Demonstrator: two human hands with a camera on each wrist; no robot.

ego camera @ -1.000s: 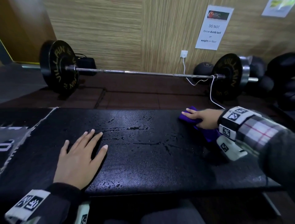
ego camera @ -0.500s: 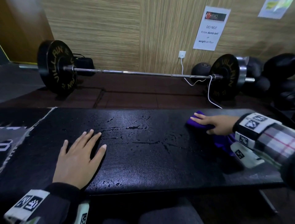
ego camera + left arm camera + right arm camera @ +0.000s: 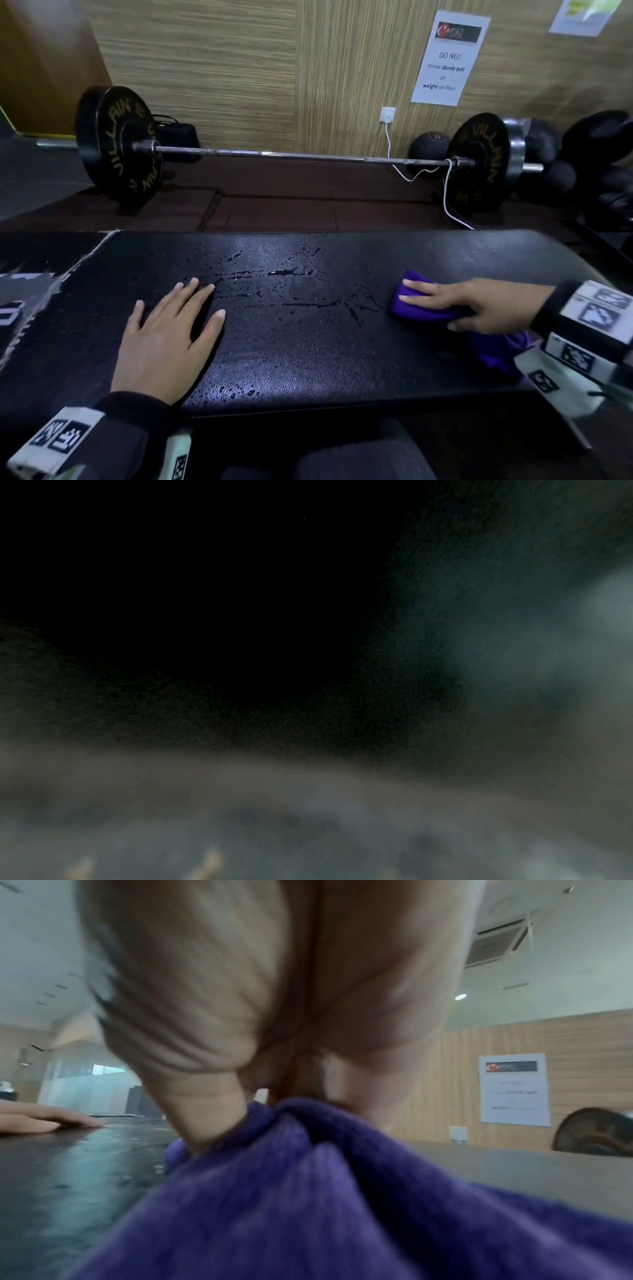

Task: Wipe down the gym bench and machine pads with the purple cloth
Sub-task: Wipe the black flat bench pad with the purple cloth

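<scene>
A black padded gym bench (image 3: 308, 349) lies across in front of me, with water streaks and droplets (image 3: 287, 273) on its middle. My right hand (image 3: 445, 303) lies flat on the purple cloth (image 3: 416, 308) at the right part of the pad, fingers straight and pointing left. It presses the cloth down, and more cloth bunches under the wrist. In the right wrist view the cloth (image 3: 308, 1191) fills the foreground under the palm (image 3: 257, 988). My left hand (image 3: 164, 335) rests flat on the pad's left part, fingers spread. The left wrist view is dark and blurred.
A loaded barbell (image 3: 291, 156) lies on the floor beyond the bench, against a wood-panelled wall. A white cable (image 3: 445, 192) trails from a wall socket over its right plate. Dark balls and weights (image 3: 599, 164) are piled at the far right. A torn grey patch (image 3: 24, 301) marks the bench's left end.
My right hand slid the cloth a little right along the far side, then drew it nearer to me on the pad. The left hand has stayed put.
</scene>
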